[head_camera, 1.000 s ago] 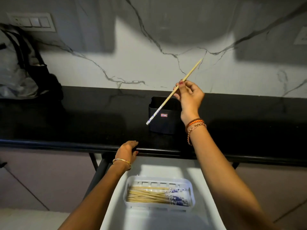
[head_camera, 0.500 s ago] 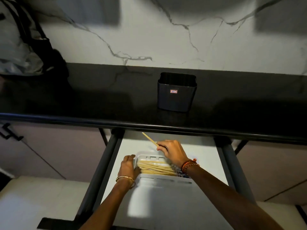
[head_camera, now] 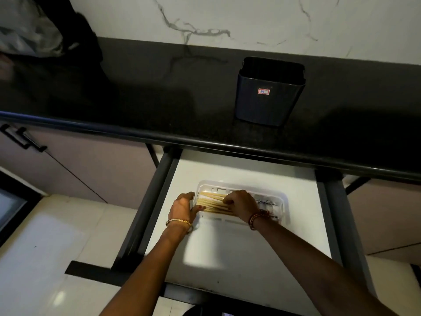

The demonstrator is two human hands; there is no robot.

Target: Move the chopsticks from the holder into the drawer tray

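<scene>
A white plastic tray (head_camera: 285,202) lies in the open white drawer (head_camera: 250,258) below the counter. A bundle of wooden chopsticks (head_camera: 210,202) lies lengthwise in it, their patterned ends partly hidden under my right wrist. My right hand (head_camera: 241,204) is down in the tray with its fingers curled on the chopsticks. My left hand (head_camera: 182,208) grips the tray's left end, thumb on the near rim. The dark holder (head_camera: 268,106) with a small red label stands upright on the black countertop (head_camera: 159,99); no chopstick shows above its rim.
A grey bag (head_camera: 29,35) sits on the counter's far left against the marble wall. Dark drawer rails (head_camera: 148,213) flank the drawer. A cabinet door with a black handle (head_camera: 25,137) is to the left, pale floor below it.
My right hand carried one chopstick from above the holder down into the tray and now rests low on the bundle. My left hand moved from the counter edge to the tray's left end.
</scene>
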